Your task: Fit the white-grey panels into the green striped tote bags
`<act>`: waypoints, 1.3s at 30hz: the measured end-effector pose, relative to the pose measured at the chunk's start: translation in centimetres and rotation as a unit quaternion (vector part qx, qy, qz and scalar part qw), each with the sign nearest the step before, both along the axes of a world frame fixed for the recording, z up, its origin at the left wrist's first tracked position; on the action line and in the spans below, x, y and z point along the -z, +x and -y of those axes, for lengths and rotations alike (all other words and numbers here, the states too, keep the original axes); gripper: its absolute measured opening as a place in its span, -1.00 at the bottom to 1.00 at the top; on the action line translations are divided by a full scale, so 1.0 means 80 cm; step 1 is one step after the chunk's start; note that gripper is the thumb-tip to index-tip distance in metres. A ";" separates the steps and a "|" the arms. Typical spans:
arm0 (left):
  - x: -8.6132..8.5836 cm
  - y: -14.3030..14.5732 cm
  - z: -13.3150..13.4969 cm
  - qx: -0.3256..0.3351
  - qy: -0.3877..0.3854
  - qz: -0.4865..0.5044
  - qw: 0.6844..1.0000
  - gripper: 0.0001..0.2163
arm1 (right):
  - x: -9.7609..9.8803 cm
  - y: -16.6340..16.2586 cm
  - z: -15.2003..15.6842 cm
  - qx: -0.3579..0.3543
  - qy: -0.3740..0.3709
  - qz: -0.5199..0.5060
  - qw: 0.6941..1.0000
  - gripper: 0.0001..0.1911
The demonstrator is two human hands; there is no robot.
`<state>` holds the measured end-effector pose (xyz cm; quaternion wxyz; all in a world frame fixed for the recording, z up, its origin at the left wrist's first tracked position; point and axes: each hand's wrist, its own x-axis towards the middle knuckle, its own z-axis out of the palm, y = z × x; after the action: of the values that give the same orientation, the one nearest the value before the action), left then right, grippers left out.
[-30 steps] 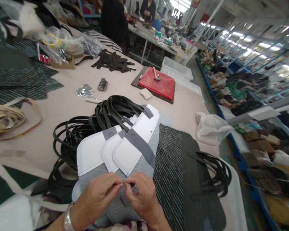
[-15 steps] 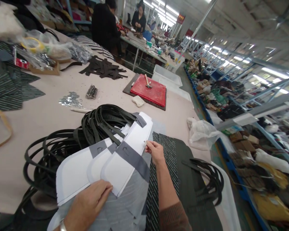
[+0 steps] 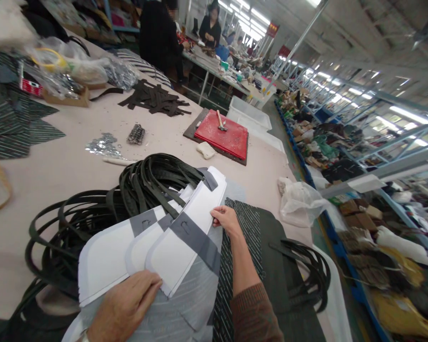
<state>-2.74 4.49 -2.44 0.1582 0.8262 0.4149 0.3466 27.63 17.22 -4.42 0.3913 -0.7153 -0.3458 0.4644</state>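
Observation:
A stack of bag panels with white backing (image 3: 173, 251) lies fanned out before me, with grey cross strips and dark strap handles (image 3: 153, 178). My left hand (image 3: 128, 301) has its fingers closed at the lower edge of the top panel. At the panel's right edge, the thumb and fingers of my right hand (image 3: 225, 219) are pinched together. Under the panels spreads grey lining fabric (image 3: 185, 308). A dark striped bag piece (image 3: 248, 228) is to the right, partly beneath my right forearm, with its own looped straps (image 3: 310, 266).
Farther back, a hammer (image 3: 221, 121) rests on a red board (image 3: 228, 137). Metal pieces (image 3: 105, 145), a bundle of small parts (image 3: 136, 134) and dark strips (image 3: 155, 98) lie on the table. A clear plastic bag (image 3: 301, 202) sits at the right edge. Other people work beyond.
My right hand has shifted slightly left and down along the panel edge. My left hand stays at the lower edge, and the view has tilted a little.

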 end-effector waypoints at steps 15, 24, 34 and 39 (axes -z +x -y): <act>-0.003 -0.008 0.000 0.026 -0.136 0.050 0.989 -0.71 | -0.058 -0.080 0.020 -0.045 0.202 0.200 0.958 -0.73; -0.010 -0.013 0.013 0.030 -0.195 0.080 0.977 -0.67 | -0.086 -0.190 0.000 -0.239 0.227 0.470 0.819 -0.85; -0.019 -0.017 0.012 -0.023 -0.304 0.117 0.945 -0.56 | -0.202 0.019 0.126 -0.004 0.296 0.442 0.847 -0.72; -0.037 -0.011 0.023 -0.013 -0.248 0.107 0.963 -0.52 | -0.203 0.181 0.266 0.192 0.134 0.406 0.883 -0.62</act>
<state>-3.64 2.66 0.52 0.3971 0.7138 0.4788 0.3218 42.14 -4.07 11.82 0.3899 -0.8345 -0.3892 -0.0020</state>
